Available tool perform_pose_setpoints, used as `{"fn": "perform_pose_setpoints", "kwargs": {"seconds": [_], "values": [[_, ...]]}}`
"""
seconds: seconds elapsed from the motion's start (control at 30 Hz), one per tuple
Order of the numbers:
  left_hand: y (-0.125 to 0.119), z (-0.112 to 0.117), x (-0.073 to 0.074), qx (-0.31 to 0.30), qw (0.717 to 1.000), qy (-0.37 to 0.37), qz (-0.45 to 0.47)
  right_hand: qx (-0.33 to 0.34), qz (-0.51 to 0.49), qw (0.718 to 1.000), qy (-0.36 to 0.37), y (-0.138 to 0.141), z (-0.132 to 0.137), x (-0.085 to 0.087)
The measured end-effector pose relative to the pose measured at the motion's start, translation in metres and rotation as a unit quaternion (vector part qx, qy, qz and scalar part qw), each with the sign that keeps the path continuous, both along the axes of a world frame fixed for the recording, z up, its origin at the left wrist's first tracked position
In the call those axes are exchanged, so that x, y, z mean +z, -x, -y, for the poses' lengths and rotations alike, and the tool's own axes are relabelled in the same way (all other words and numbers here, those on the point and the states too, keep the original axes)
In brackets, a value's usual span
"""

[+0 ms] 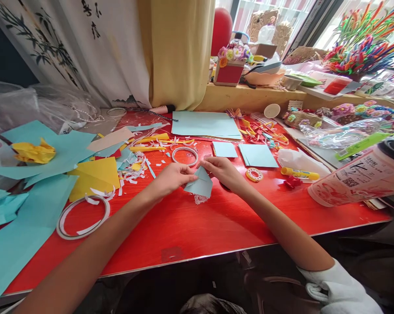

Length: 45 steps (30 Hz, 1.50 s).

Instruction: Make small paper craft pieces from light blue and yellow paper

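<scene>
A small folded piece of light blue paper [200, 185] is held a little above the red table. My left hand [175, 176] pinches its left edge between thumb and fingers. At its top corner, my right hand [221, 170] is closed on the same paper. A bit of white lacy material [200, 199] shows just below the folded paper; whether it is attached, I cannot tell. Just behind my hands lies a roll of white tape [185, 149]. Small stacks of blue paper squares [258, 155] sit beyond my right hand, near a small patterned tape roll [254, 175].
Blue sheets [205, 125] lie at the back of the red table [197, 237]. To the left are paper scraps [134, 168], yellow paper [94, 176] and a larger tape roll [61, 222]. A yellow glue stick [299, 173] and a large cup [357, 174] stand out at right.
</scene>
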<state>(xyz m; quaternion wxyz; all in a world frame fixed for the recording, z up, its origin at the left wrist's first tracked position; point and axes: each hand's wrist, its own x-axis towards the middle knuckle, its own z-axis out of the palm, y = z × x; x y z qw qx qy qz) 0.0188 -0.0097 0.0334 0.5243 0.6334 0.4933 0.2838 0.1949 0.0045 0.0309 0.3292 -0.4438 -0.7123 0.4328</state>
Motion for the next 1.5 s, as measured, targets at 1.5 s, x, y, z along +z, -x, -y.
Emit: {"fn": "perform_pose_setpoints", "kwargs": {"seconds": [1.5], "values": [[0.003,0.001,0.018,0.067,0.98,-0.148,0.119,0.075,-0.218,0.949,0.214,-0.007,0.006,0.025]]}}
